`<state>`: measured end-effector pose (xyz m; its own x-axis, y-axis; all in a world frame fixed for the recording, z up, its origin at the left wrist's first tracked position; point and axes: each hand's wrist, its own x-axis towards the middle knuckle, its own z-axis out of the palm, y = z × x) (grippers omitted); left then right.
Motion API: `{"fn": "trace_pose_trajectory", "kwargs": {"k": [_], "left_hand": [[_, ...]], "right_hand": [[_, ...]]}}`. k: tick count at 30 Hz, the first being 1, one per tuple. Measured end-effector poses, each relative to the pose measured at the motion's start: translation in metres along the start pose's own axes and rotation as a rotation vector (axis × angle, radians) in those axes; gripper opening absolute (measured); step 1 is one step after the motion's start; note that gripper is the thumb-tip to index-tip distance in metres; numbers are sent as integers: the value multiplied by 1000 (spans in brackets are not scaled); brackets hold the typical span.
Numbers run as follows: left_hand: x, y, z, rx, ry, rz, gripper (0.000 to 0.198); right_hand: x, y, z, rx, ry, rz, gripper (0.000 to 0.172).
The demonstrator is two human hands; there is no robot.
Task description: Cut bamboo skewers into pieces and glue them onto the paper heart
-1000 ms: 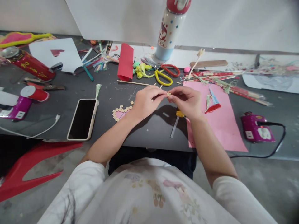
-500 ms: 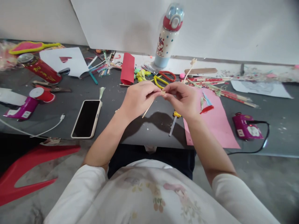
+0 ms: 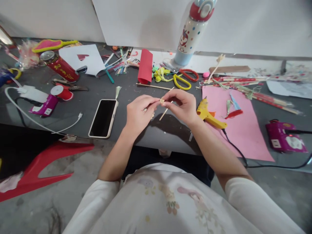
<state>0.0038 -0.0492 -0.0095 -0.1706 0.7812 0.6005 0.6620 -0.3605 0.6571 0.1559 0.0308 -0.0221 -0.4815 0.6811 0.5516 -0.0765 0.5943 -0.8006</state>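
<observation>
My left hand (image 3: 139, 113) and my right hand (image 3: 182, 104) meet over the grey table, fingertips pinched from both sides on a small pale-yellow, flower-like piece (image 3: 162, 101). Behind the right fingers a thin wooden stick (image 3: 163, 114) lies at a slant, partly hidden. Small pale bits (image 3: 152, 115) show beside my left palm; whether that hand holds them I cannot tell. Just right of my right hand lies a yellow glue gun (image 3: 210, 117), partly behind the wrist. Another thin stick (image 3: 153, 86) lies beyond the hands.
A phone (image 3: 103, 118) lies to the left, pink paper (image 3: 248, 130) to the right. Farther back are scissors (image 3: 182, 82), a red paper roll (image 3: 145, 66), an upright bottle (image 3: 188, 40) and a tilted red can (image 3: 59, 67). A black cord (image 3: 235, 148) crosses the pink paper.
The view has turned left, so the table's things sit farther right. My hands have shifted left relative to the table, uncovering the glue gun; both still pinch the small piece.
</observation>
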Motion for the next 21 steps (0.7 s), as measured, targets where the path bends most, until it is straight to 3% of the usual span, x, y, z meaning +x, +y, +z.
{"fn": "trace_pose_trajectory", "kwargs": {"k": [8,21], "left_hand": [[-28,-11,19,-381,72,-284,13],[-38,-10,25,-279,88,-294,17]], "right_hand": [[-8,6,3,36,-61,18,16],[-11,9,0,-5,-93,21,17]]}}
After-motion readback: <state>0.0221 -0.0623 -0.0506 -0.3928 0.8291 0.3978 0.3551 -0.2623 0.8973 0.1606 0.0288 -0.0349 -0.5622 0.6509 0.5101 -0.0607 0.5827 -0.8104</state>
